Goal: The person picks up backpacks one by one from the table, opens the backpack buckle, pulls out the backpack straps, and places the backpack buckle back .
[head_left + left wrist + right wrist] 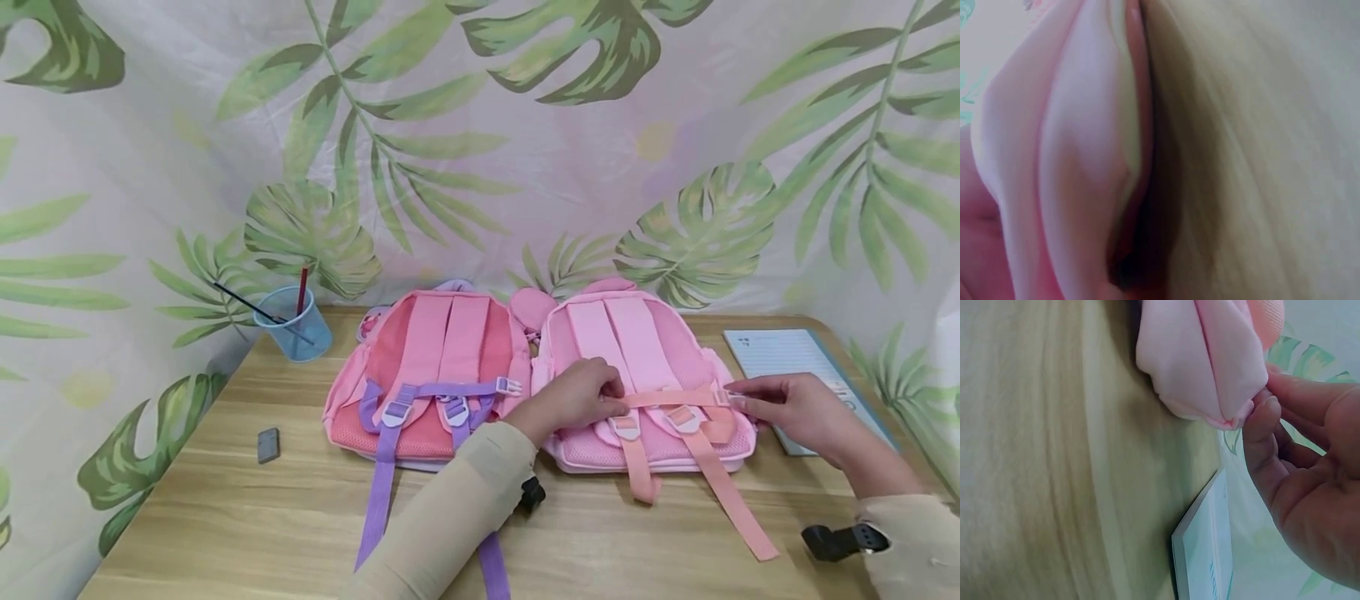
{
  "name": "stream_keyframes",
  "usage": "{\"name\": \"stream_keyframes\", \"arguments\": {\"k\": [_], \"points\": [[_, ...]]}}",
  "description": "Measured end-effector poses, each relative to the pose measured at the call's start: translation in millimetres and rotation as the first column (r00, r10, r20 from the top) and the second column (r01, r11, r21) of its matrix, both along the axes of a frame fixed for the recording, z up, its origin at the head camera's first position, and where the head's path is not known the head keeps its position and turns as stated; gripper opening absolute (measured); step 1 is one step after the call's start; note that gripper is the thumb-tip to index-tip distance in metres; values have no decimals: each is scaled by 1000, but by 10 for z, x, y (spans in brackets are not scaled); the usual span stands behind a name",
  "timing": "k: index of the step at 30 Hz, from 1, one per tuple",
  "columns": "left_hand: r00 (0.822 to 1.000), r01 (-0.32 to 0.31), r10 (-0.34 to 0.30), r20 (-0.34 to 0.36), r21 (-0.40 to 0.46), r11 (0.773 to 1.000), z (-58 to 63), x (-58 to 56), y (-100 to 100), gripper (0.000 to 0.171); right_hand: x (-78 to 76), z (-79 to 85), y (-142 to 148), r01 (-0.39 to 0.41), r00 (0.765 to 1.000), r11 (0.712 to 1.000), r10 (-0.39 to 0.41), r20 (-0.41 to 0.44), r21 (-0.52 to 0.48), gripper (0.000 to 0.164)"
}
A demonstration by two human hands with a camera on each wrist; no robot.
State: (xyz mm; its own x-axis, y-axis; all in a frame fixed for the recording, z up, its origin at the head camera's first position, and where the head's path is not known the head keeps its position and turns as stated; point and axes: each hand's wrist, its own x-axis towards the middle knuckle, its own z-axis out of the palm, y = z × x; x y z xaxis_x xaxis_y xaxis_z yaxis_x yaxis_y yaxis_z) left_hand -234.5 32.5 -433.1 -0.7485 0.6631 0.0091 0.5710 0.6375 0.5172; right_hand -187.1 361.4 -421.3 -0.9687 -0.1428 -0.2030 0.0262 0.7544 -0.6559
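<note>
A light pink backpack [577, 454] lies back-panel up on the table, its shoulder straps facing me. Across it runs an orange strap [667, 399], drawn straight between both hands. My left hand [581, 400] pinches this strap near the bag's middle. At the bag's right side my right hand [806, 412] pinches the pale buckle [722, 398] with thumb and fingers. Two orange strap tails [731, 500] hang from white adjusters onto the table. The right wrist view has the right hand's fingers [1263, 419] at the bag's edge. Fabric folds fill much of the left wrist view.
Beside it on the left lies a coral backpack [348, 421] with purple straps and a white buckle [508, 386]. A blue cup [307, 342] with pencils stands back left, a grey eraser [267, 445] in front of it. At right is a notebook [787, 354].
</note>
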Motion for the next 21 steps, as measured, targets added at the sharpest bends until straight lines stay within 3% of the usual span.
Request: {"name": "stream_keyframes", "arguments": {"k": [7,16,21], "points": [[1000,-8,8,-7,-46,999,84,62,-11,18,70,-1,-24,12,1000,1000,-12,-23,-18,46],[994,-40,36,103,42,998,211,50,-104,17,72,13,32,7,999,1000,-8,-32,-18,45],[993,-64,56,104,67,996,258,53,-163,16,74,19,53,19,998,999,-22,-53,-43,45]]}}
